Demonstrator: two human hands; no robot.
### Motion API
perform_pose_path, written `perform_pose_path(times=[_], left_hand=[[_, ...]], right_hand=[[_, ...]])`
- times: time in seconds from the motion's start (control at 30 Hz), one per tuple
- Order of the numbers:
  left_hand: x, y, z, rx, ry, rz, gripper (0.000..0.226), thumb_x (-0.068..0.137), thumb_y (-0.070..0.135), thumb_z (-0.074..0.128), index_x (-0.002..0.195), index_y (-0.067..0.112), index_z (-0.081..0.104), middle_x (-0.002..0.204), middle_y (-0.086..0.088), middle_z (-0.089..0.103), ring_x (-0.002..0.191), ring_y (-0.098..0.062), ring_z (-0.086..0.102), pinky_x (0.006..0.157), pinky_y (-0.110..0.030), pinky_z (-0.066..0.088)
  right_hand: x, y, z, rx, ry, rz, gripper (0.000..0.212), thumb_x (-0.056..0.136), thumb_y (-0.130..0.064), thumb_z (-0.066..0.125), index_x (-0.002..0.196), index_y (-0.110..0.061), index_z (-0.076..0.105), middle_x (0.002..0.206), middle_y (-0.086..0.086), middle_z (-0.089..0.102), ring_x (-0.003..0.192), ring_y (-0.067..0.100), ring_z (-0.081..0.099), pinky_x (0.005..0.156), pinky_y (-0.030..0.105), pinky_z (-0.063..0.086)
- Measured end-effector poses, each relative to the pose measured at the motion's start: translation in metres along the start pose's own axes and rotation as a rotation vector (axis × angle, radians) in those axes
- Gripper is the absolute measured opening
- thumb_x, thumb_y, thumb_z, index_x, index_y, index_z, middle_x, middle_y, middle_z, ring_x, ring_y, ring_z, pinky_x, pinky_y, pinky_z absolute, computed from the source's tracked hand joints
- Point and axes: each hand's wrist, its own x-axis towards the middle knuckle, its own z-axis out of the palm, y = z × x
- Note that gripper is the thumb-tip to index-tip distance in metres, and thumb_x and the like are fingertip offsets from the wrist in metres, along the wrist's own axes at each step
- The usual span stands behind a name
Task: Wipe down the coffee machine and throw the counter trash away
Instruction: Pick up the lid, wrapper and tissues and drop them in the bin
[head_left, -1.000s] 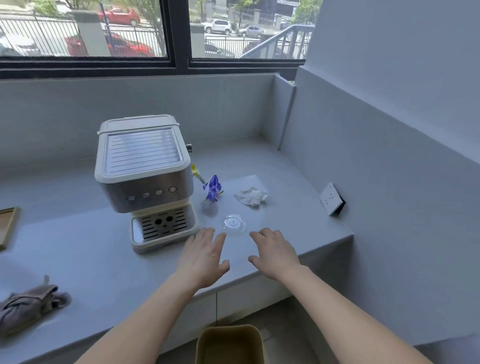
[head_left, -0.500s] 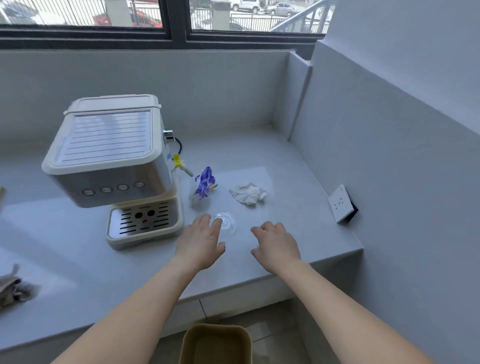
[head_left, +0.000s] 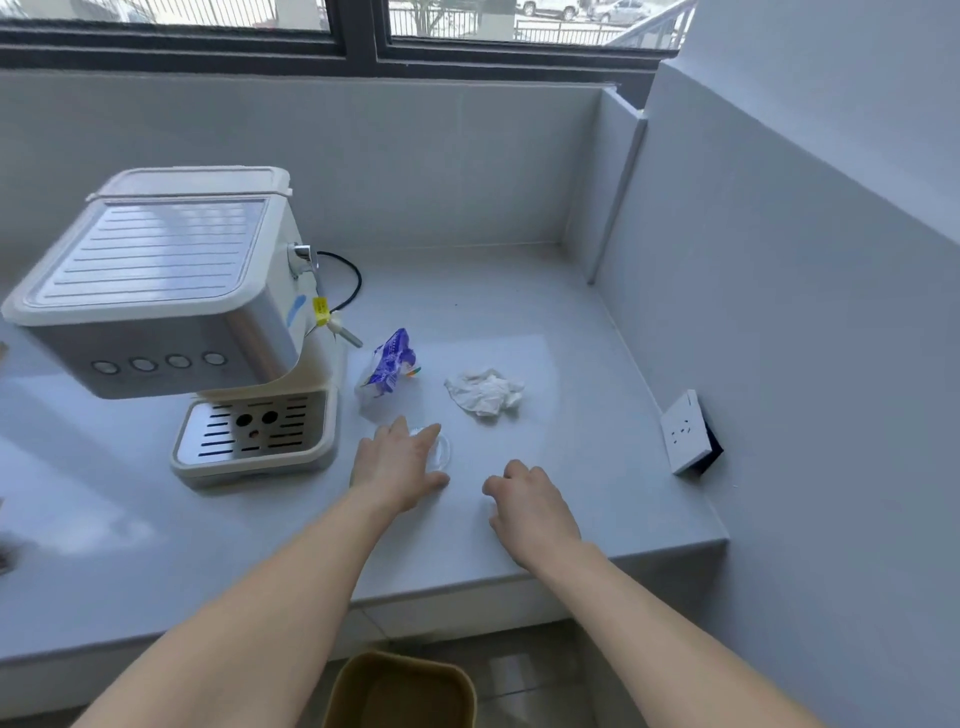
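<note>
Left grip (head_left: 397, 465) flat, palm down — on lid (head_left: 444, 451)

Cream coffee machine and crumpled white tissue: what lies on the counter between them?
A crumpled blue-and-white plastic wrapper lies between the cream coffee machine and the crumpled white tissue, apart from the tissue, as the head view shows.

Left forearm (head_left: 291, 597) and right forearm (head_left: 649, 613): bare, extended forward, converging slightly. Left hand (head_left: 397, 465): palm down, fingers straight and close together, thumb out to the right. Right hand (head_left: 530, 501): palm down, near the left hand, fingers loosely curled under, knuckles raised, gripping nothing.
</note>
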Motion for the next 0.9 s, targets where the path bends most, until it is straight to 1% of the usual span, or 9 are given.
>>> perform_pose_path(times=[0.13, 0.23, 0.37, 0.53, 0.6, 0.7, 0.8, 0.9], left_hand=[[0.0, -0.005, 0.004, -0.039, 0.029, 0.03, 0.062, 0.079, 0.056, 0.062, 0.133, 0.03, 0.049, 0.121, -0.006, 0.049, 0.117, -0.027, 0.044, 0.096, -0.042, 0.041], [-0.01, -0.013, 0.01, -0.082, 0.081, 0.057, 0.059, 0.076, 0.053, 0.065, 0.127, 0.028, 0.053, 0.121, -0.006, 0.047, 0.119, -0.027, 0.04, 0.094, -0.041, 0.042], [-0.031, -0.024, 0.01, -0.114, 0.146, 0.082, 0.06, 0.072, 0.05, 0.068, 0.126, 0.028, 0.054, 0.124, -0.007, 0.046, 0.118, -0.028, 0.039, 0.09, -0.039, 0.045], [-0.075, -0.046, 0.006, -0.194, 0.229, 0.046, 0.06, 0.071, 0.047, 0.071, 0.125, 0.027, 0.056, 0.13, -0.007, 0.046, 0.121, -0.028, 0.039, 0.086, -0.036, 0.047], [-0.098, -0.056, 0.008, -0.217, 0.284, 0.044, 0.06, 0.07, 0.043, 0.074, 0.124, 0.025, 0.059, 0.13, -0.01, 0.049, 0.119, -0.03, 0.042, 0.085, -0.036, 0.046], [-0.132, -0.071, 0.015, -0.245, 0.353, 0.036, 0.059, 0.068, 0.038, 0.078, 0.123, 0.021, 0.062, 0.128, -0.016, 0.054, 0.117, -0.035, 0.047, 0.087, -0.038, 0.047], [-0.162, -0.088, 0.021, -0.249, 0.367, -0.005, 0.059, 0.073, 0.041, 0.076, 0.127, 0.023, 0.06, 0.132, -0.014, 0.052, 0.122, -0.031, 0.043, 0.089, -0.039, 0.049], [-0.189, -0.101, 0.028, -0.254, 0.387, -0.021, 0.059, 0.072, 0.04, 0.076, 0.126, 0.023, 0.06, 0.131, -0.012, 0.052, 0.118, -0.029, 0.045, 0.084, -0.038, 0.051]], right_hand=[[-0.001, -0.001, 0.009, 0.045, 0.03, 0.018, 0.032, 0.084, 0.009, 0.046, 0.105, -0.009, 0.061, 0.105, 0.008, 0.055, 0.096, 0.029, 0.049, 0.077, 0.042, 0.051], [0.0, -0.005, 0.012, 0.081, 0.062, 0.027, 0.034, 0.079, 0.012, 0.041, 0.098, -0.009, 0.061, 0.099, 0.007, 0.056, 0.093, 0.029, 0.05, 0.074, 0.041, 0.049], [-0.001, -0.015, 0.011, 0.11, 0.101, 0.021, 0.033, 0.082, 0.008, 0.044, 0.1, -0.013, 0.064, 0.099, 0.005, 0.058, 0.093, 0.027, 0.051, 0.075, 0.038, 0.048], [-0.01, -0.04, 0.01, 0.147, 0.141, -0.029, 0.025, 0.087, 0.001, 0.05, 0.1, -0.013, 0.066, 0.1, 0.003, 0.06, 0.092, 0.025, 0.052, 0.076, 0.04, 0.049], [-0.015, -0.05, 0.013, 0.16, 0.156, -0.05, 0.025, 0.088, 0.001, 0.05, 0.1, -0.014, 0.067, 0.1, 0.002, 0.061, 0.092, 0.024, 0.052, 0.076, 0.039, 0.05], [-0.024, -0.068, 0.019, 0.178, 0.156, -0.088, 0.027, 0.089, 0.001, 0.05, 0.103, -0.015, 0.067, 0.101, 0.0, 0.061, 0.094, 0.023, 0.053, 0.076, 0.036, 0.049], [-0.032, -0.086, 0.026, 0.192, 0.157, -0.14, 0.028, 0.09, 0.001, 0.05, 0.105, -0.014, 0.068, 0.101, 0.0, 0.062, 0.095, 0.022, 0.053, 0.076, 0.031, 0.046], [-0.042, -0.106, 0.037, 0.208, 0.148, -0.204, 0.029, 0.09, 0.001, 0.05, 0.106, -0.013, 0.069, 0.102, 0.001, 0.063, 0.095, 0.022, 0.053, 0.076, 0.03, 0.046]])
